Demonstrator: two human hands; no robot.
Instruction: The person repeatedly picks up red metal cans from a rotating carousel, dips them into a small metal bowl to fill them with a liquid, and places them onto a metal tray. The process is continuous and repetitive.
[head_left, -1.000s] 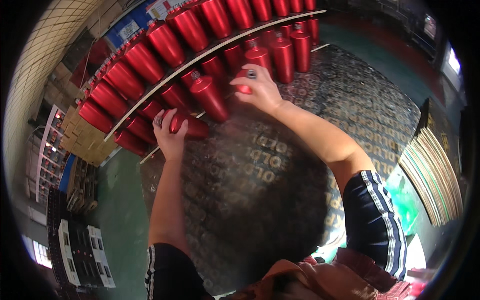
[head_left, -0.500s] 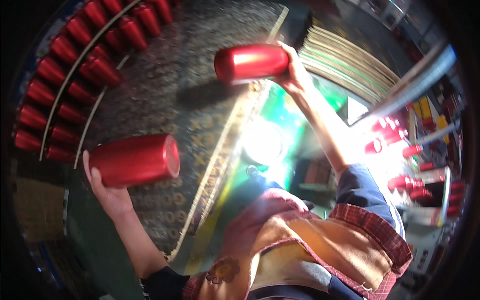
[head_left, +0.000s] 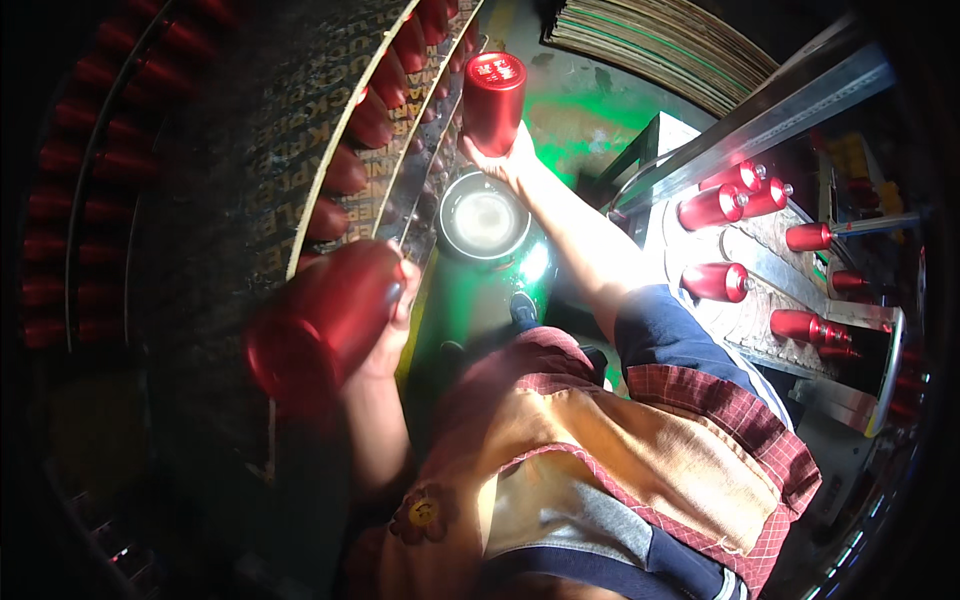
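Note:
My left hand [head_left: 390, 335] is closed round a glossy red metal bottle [head_left: 325, 325], which tilts in front of a brown printed board and is blurred by motion. Farther off, my right hand [head_left: 503, 160] grips a second red bottle [head_left: 493, 112] from below, its marked base facing up toward me. Close by on the left, several red bottles [head_left: 345, 170] are lined up along the printed board [head_left: 300, 120], partly covered by its pale edge.
At the right, red bottles with silver tops [head_left: 712, 207] sit on a conveyor [head_left: 765, 265] beside a metal rail [head_left: 760, 110]. Stacked flat boards [head_left: 660, 45] lie at the back. A round white-lit disc [head_left: 485, 215] shows on the green floor. More red bottles [head_left: 100, 210] line the far left.
The left bottle has swung rightward and its base now points down-left. The right bottle has turned from lying sideways to base up. My view has shifted, showing the conveyor more clearly.

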